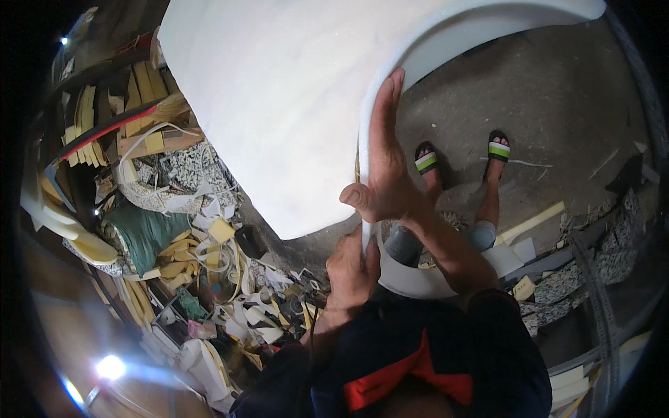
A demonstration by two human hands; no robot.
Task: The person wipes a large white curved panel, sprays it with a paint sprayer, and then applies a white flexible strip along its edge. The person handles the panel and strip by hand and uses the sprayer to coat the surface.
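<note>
A large white panel [258, 104], smooth and foam-like, fills the upper middle. Along its right edge runs a white foam strip [408, 52], whose far part curves away to the upper right. My right hand [390, 167] lies against the strip's outer side, fingers stretched along it and thumb sticking out to the left over the edge. Closer to my body, my left hand [352, 268] is closed around the strip just past the panel's near corner. Below the hands, a white curved length [414, 284] bends in front of my legs; its join with the strip is partly hidden.
Foam offcuts [181, 258] and scraps are heaped on the left, with a green bag [143, 233] and a broom [171, 108]. At right, a speckled foam pile [578, 272] lies beside yellow and white strips. My sandalled feet [498, 150] stand on the grey floor [550, 90].
</note>
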